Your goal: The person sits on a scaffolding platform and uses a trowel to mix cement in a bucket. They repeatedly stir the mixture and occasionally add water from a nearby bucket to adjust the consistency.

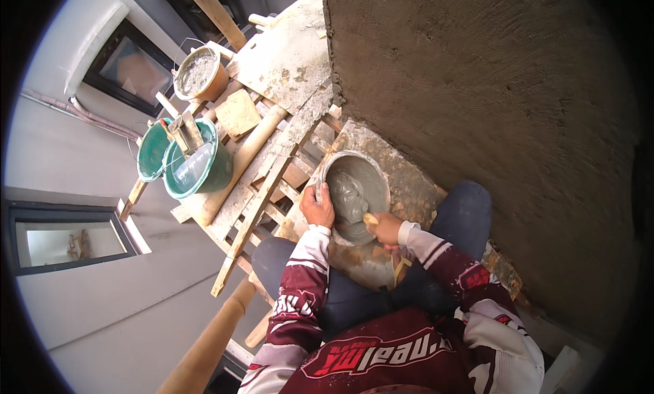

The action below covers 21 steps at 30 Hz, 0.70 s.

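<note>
A round bucket stands between my knees with wet grey cement paste in it, heaped in the middle. My left hand is closed on the bucket's left rim, thumb along the inner side. At the near right rim, my right hand is wrapped round a tool with a yellowish handle. The tool's working end meets the paste and cannot be made out. Just below that hand lies a wooden piece, partly hidden by my leg.
Rough, freshly coated wall rises close on the right. Left of me, gapped planks and bamboo poles form the platform. On it stand green buckets, one holding water and a trowel, and an orange bucket of mortar.
</note>
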Motion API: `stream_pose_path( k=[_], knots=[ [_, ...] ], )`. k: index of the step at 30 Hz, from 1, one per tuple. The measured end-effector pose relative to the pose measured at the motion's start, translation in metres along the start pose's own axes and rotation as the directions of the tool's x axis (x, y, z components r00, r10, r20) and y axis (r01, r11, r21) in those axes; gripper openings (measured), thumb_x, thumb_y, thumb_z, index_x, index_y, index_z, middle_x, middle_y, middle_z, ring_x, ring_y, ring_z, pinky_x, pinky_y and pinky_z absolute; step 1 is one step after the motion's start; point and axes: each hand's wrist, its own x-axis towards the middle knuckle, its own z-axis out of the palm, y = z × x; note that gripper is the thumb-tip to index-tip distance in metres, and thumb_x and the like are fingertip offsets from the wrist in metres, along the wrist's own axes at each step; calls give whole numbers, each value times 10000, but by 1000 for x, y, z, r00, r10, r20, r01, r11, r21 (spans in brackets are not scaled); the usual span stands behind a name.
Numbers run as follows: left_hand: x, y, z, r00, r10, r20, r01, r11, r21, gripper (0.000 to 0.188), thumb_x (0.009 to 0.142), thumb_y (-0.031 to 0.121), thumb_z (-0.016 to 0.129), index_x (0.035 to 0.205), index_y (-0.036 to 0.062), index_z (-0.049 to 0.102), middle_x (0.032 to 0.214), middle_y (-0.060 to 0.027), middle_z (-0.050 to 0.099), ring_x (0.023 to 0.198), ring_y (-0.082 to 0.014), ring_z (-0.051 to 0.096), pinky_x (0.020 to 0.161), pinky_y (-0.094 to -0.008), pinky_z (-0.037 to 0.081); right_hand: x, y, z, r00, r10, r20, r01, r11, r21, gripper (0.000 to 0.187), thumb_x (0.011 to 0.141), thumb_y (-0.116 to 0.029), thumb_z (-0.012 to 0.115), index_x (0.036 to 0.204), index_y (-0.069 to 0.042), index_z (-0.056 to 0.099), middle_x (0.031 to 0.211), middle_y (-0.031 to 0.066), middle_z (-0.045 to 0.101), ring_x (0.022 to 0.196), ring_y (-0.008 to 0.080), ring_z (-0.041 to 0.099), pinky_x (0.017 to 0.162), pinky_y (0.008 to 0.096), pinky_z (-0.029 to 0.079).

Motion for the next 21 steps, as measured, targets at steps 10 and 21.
stream_pose_path(
  k=[10, 21],
  knots=[
    [2, -1, -4, 996, 27, 81, -30, 999, 26, 262, 866, 180, 638, 731, -17, 531, 628, -173, 527, 545, -294, 491, 545, -383, 401, -31, -45, -45, 809, -522, -270, -90, 344, -934, 406, 859, -143, 504, 1200, 77, 527, 859, 191, 690, 802, 301, 692, 651, 399, 552],
    [0, -10, 0, 999, -25, 22, 26, 999, -21, 211, 866, 173, 648, 785, -14, 591, 595, -87, 539, 539, -157, 485, 529, -314, 414, 30, 21, -27, 968, 154, 199, -124, 980, -156, 280, 792, -244, 640, 863, 27, 646, 727, 180, 646, 557, 255, 645, 480, 392, 533]
  ],
)
